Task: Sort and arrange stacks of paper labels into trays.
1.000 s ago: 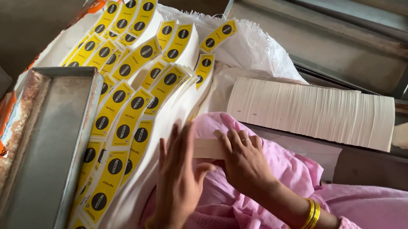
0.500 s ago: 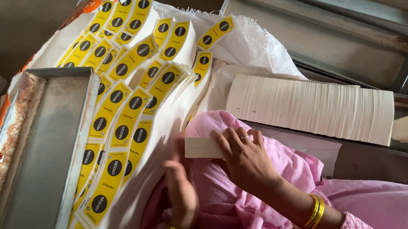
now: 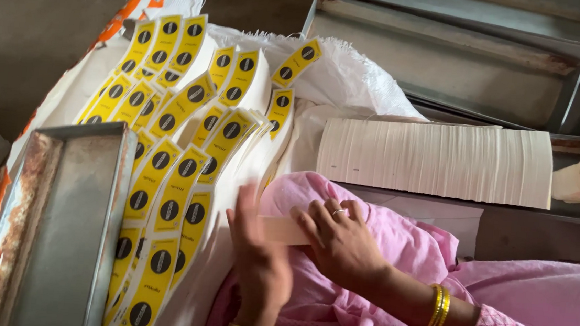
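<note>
My right hand (image 3: 340,243) lies over pink cloth (image 3: 395,233) on my lap and grips a small white paper strip (image 3: 280,229) by its right end. My left hand (image 3: 259,264), blurred by motion, is raised beside the strip's left end with its fingers together, touching or nearly touching it; I cannot tell whether it holds anything. To the left of both hands lie several overlapping yellow label strips (image 3: 171,195) with black round dots. A long stack of white paper sheets (image 3: 435,160) stands on edge just beyond my right hand.
A grey metal tray (image 3: 64,228) with a rusty rim stands at the lower left. More grey metal trays (image 3: 464,52) are stacked at the upper right. White sacking (image 3: 352,78) lies under the labels, with an orange-printed bag edge (image 3: 126,12) at the upper left.
My left hand has swung down and back up next to the strip, moving fast. My right hand has stayed on the strip. The view has shifted a little.
</note>
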